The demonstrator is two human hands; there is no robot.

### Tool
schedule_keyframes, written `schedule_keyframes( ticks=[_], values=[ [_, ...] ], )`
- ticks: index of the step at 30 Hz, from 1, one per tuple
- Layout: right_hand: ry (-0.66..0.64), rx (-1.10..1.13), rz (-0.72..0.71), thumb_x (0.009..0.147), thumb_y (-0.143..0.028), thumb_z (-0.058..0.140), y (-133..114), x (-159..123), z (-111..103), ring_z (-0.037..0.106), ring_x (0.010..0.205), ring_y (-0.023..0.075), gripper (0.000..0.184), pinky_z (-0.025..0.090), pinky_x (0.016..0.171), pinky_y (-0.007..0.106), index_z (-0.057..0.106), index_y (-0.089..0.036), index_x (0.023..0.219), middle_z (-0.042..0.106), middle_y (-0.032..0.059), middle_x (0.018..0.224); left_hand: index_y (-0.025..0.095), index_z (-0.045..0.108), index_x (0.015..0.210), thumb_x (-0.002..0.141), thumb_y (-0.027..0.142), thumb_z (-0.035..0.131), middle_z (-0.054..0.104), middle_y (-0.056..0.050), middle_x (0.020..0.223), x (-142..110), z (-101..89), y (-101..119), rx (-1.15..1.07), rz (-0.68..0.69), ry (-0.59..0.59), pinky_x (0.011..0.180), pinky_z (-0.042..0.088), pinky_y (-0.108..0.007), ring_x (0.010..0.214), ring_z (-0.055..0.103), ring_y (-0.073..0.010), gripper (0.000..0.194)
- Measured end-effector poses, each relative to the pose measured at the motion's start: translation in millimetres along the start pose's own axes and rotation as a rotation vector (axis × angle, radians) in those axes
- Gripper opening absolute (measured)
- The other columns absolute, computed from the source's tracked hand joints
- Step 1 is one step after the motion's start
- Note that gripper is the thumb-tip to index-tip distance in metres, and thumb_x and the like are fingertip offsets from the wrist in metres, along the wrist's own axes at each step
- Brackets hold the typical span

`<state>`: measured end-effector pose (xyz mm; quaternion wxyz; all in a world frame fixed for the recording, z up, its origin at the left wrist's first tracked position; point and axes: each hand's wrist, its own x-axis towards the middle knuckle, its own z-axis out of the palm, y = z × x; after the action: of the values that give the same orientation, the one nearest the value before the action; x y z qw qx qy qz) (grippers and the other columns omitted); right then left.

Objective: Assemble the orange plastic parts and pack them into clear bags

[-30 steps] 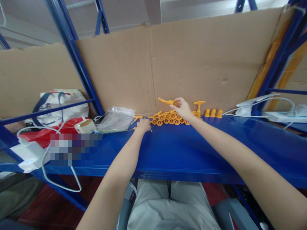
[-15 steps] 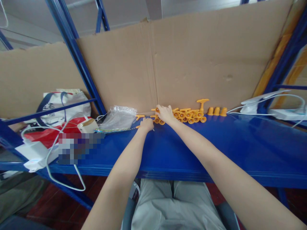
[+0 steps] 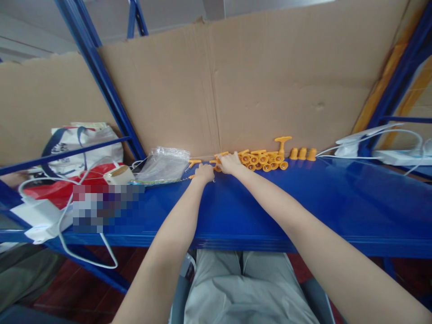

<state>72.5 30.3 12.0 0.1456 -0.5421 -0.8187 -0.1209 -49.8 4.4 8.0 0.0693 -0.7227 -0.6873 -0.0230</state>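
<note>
Beside right grip (image 3: 230,163), yellow tools (image 3: 263,159), piled

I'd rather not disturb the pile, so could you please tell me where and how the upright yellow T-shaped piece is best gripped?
Probably by its crossbar, from above: the upright piece stands with that bar on top, higher than the yellow pile.

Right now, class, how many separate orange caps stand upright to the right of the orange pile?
3. They stand in a row on the blue shelf: the left cap nearest the orange pile, then the middle cap, then the right cap. None looks hidden.
</note>
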Motion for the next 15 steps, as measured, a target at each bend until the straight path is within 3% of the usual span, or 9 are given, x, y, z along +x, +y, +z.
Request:
schedule_keyframes(
  ticks=[9,13,15],
  values=[
    [-0.073,0.041,0.032,0.094,-0.029,0.051,-1,-4,-2,0.047,0.136,0.0320,0.062,0.028,0.112,0.057,0.037,-0.017,0.152,0.053,0.0194,0.145,0.020,0.069,0.123,0.088,0.015,0.046,0.061,-0.012,0.136,-3,-3.3,2,0.007,-0.007,-0.022,0.104,0.046,-0.038,0.133,0.046,-0.0299,0.042],
    [-0.167,0.064,-0.005,0.093,-0.041,0.053,7,-5,-5,0.032,0.146,0.0338,0.077,0.020,0.117,0.062,0.021,-0.020,0.159,0.037,0.0174,0.157,0.020,0.070,0.121,0.088,0.016,0.048,0.062,-0.014,0.134,-3,-3.9,2,-0.003,-0.006,-0.019,0.104,0.047,-0.040,0.133,0.047,-0.0312,0.040],
    [-0.174,0.072,-0.048,0.094,-0.043,0.049,19,-4,-10,0.025,0.149,0.0331,0.076,0.014,0.118,0.063,0.019,-0.023,0.160,0.029,0.0136,0.162,0.021,0.070,0.122,0.088,0.017,0.050,0.063,-0.014,0.133,-1,-3.1,2,-0.009,-0.011,-0.024,0.105,0.047,-0.041,0.133,0.047,-0.0312,0.040]
  ],
)
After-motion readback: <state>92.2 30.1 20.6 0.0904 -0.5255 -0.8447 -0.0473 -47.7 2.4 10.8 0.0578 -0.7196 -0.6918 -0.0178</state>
